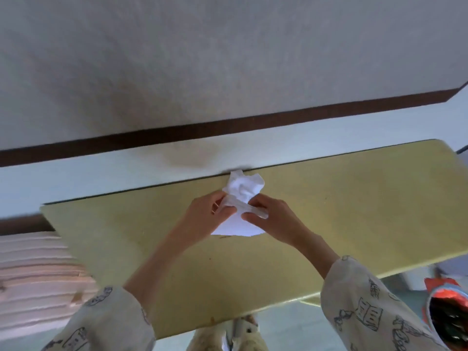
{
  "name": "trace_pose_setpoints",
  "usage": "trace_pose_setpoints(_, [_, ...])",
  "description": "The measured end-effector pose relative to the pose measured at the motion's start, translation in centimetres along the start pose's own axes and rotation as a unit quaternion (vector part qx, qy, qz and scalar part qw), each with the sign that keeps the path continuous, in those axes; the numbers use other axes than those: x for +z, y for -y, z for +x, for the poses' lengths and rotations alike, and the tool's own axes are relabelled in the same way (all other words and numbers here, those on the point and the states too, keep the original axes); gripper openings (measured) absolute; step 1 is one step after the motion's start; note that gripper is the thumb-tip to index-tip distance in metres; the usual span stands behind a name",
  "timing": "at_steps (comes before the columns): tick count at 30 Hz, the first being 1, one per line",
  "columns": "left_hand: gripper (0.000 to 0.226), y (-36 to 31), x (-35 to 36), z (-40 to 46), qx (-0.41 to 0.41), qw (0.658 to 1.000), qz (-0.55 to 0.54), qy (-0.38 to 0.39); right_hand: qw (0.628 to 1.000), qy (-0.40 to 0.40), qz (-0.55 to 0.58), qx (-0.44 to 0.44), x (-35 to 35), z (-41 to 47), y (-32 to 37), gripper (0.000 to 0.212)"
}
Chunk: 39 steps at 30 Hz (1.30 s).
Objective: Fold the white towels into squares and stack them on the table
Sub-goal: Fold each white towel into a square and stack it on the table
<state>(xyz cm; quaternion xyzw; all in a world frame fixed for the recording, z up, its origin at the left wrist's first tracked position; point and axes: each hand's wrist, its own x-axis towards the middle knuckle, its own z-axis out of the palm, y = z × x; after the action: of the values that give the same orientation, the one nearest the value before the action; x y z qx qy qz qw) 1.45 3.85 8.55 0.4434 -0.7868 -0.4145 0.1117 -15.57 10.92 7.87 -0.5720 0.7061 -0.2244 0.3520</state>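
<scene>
A small white towel [243, 189] lies crumpled near the far edge of the yellow-green table [354, 203], with its near part spread flat towards me. My left hand [206, 216] pinches the towel's left side with curled fingers. My right hand [272, 216] pinches a bunched strip of it on the right. Both hands meet over the cloth's middle and hide part of it.
A tall stack of pale pink and white folded cloths [35, 279] stands at the left, beside the table's end. A red and black bag [448, 310] sits at the lower right. A wall with a dark baseboard [228, 126] runs behind the table.
</scene>
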Motion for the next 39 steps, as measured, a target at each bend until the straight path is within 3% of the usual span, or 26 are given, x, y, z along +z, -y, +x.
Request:
trace_pose_setpoints(3, [0.002,-1.7,-4.4,-3.0,0.023,0.998,-0.008,-0.060,0.998,0.017,-0.010,-0.066,-2.0,-0.4,5.4,0.019])
trace_pose_setpoints(7, [0.010,-3.2,-8.4,-7.0,0.010,0.993,-0.019,-0.114,0.991,0.038,-0.031,-0.127,-3.5,-1.0,11.1,0.019])
trace_pose_setpoints(12, [0.017,-5.0,-11.8,-16.3,-0.018,0.963,-0.040,-0.265,0.953,0.035,-0.111,-0.281,-3.6,-3.7,18.1,0.017])
trace_pose_setpoints(16, [0.020,-5.9,-11.5,-26.1,-0.060,0.915,-0.062,-0.395,0.913,0.086,-0.135,-0.376,-1.9,-7.4,22.6,0.016])
trace_pose_setpoints(21, [0.028,-6.2,-8.1,-38.9,-0.154,0.852,-0.037,-0.498,0.870,0.148,-0.128,-0.453,2.8,-13.6,27.4,0.015])
trace_pose_setpoints(26, [0.017,-7.1,-4.5,-51.5,-0.234,0.773,-0.034,-0.589,0.803,0.201,-0.123,-0.547,9.7,-22.4,31.5,0.019])
trace_pose_setpoints(39, [0.016,-9.5,13.5,-89.1,-0.433,0.578,-0.047,-0.690,0.635,0.367,-0.105,-0.672,31.5,-57.4,38.3,0.014])
